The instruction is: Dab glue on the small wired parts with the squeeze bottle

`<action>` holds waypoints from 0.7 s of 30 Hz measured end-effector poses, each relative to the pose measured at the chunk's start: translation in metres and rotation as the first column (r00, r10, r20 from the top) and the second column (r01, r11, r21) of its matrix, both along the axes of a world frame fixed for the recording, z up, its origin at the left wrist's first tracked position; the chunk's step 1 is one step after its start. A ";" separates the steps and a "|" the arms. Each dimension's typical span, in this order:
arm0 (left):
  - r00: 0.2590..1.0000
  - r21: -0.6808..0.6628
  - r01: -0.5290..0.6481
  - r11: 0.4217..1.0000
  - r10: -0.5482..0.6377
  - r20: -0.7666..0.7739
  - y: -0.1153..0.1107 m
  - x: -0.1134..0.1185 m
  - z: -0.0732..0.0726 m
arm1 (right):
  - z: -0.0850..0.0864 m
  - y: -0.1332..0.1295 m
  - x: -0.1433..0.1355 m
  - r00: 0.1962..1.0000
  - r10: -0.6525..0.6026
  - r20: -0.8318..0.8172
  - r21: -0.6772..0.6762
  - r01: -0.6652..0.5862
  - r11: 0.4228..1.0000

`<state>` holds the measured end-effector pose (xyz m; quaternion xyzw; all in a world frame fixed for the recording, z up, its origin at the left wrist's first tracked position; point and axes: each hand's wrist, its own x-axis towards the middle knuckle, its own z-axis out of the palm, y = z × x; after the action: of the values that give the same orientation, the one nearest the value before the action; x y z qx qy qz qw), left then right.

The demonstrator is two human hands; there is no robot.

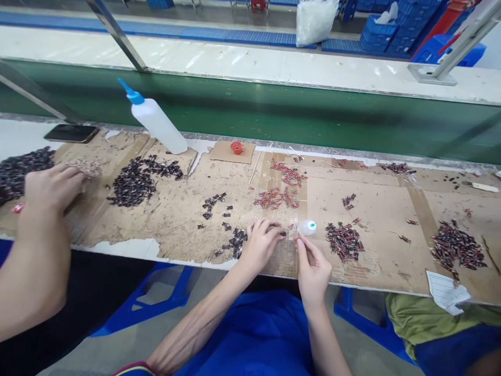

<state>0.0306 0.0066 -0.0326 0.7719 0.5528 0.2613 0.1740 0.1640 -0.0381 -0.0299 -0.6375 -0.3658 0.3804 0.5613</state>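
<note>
My left hand (pixel 263 241) pinches a small black part (pixel 282 234) at its fingertips. Close by on the right, my right hand (pixel 313 269) has thumb and finger closed on a small red part (pixel 296 239). A small white bottle with a blue tip (pixel 307 227) lies just beyond my right fingertips. Loose black parts (pixel 236 241) are heaped beside my left hand. Farther back are scattered red parts (pixel 276 198), and right of my right hand is a pile of red-and-black pieces (pixel 344 242).
A co-worker's hand (pixel 55 185) rests by dark parts at the left. A tall white squeeze bottle (pixel 160 125), a phone (pixel 72 133) and a red cap (pixel 236 148) stand or lie along the back. Another red-and-black pile (pixel 457 245) is at the right.
</note>
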 end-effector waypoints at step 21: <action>0.904 0.041 0.107 0.993 -0.114 0.411 -0.013 -0.011 0.026 | 0.019 0.001 -0.014 0.987 0.075 -0.145 0.044 -0.069 0.997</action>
<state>0.0199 -0.0066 -0.0066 0.7310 0.4566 0.4129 0.2945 0.1496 -0.0369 -0.0107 -0.5831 -0.3539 0.4390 0.5848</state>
